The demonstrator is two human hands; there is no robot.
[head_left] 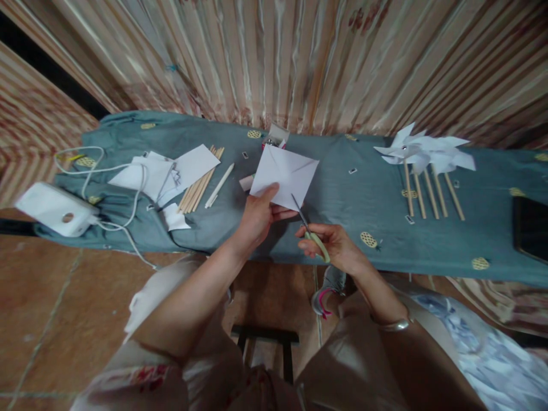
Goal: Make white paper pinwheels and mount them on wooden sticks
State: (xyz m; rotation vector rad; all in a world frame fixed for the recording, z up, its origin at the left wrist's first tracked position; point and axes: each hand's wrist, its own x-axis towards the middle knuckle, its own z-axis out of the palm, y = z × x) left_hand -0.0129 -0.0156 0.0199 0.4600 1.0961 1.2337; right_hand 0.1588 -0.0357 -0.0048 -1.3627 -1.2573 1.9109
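Note:
A square sheet of white paper (pixel 286 171) with lines running in from its corners is pinched in my left hand (pixel 259 214), thumb on top and fingers underneath. My right hand (pixel 327 242) grips a pair of scissors (pixel 317 242) with pale green handles. The dark blades lie at the paper's lower right corner, pointing towards its middle. Behind the sheet stands a small open box (pixel 276 137), partly hidden by it. A small pale block (pixel 246 182) shows beside the paper's left edge.
Wooden sticks (pixel 201 182), a white pen (pixel 220 185) and loose papers (pixel 156 177) lie left, near a white power bank (pixel 57 208) with cables. Several paper pinwheels (pixel 428 151) on sticks lie right, and a dark phone (pixel 531 228) at the far right. The green cloth (pixel 342 200) covers the table.

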